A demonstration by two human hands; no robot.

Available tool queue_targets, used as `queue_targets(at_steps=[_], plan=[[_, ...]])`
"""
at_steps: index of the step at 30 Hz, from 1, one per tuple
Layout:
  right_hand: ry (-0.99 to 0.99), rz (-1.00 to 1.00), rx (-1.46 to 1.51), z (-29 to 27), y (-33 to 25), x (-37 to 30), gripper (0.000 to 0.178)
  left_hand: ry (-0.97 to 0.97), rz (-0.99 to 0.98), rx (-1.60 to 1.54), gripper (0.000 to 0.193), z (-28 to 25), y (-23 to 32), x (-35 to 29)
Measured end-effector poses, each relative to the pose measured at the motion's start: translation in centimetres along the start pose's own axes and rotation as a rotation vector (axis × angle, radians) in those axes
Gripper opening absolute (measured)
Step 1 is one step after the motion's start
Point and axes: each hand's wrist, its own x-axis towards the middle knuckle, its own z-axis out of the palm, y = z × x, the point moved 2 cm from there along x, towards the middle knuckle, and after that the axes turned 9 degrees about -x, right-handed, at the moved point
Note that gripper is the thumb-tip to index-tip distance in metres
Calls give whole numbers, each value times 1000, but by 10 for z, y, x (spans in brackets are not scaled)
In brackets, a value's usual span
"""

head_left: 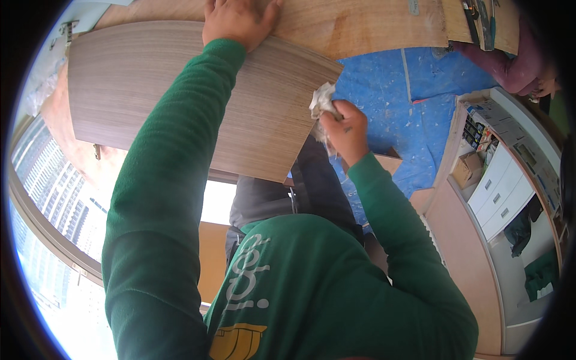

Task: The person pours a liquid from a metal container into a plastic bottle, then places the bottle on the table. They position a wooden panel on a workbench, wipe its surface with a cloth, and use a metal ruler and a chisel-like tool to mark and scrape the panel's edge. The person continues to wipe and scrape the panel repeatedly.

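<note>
Grey-brown, fine-grained panel [138, 84], crumpled whitish rag [323, 99] at its edge.

Plywood bench [390, 27]: wood-grain panel [144, 90] lying across it, right end jutting past the edge. Hand tools [483, 25] bunched at bench's right; small grey piece [413, 6] nearby. Below, blue sheet [384, 78], speckled white.

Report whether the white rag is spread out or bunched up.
Bunched up: the white rag is crumpled in the right hand, with creased folds showing above and another bit below.
</note>
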Motion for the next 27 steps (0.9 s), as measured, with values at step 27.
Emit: queue_targets(at_steps=[27], plan=[[86, 409, 596, 29, -15, -3, 18, 7, 16, 3, 71, -3, -3, 0]])
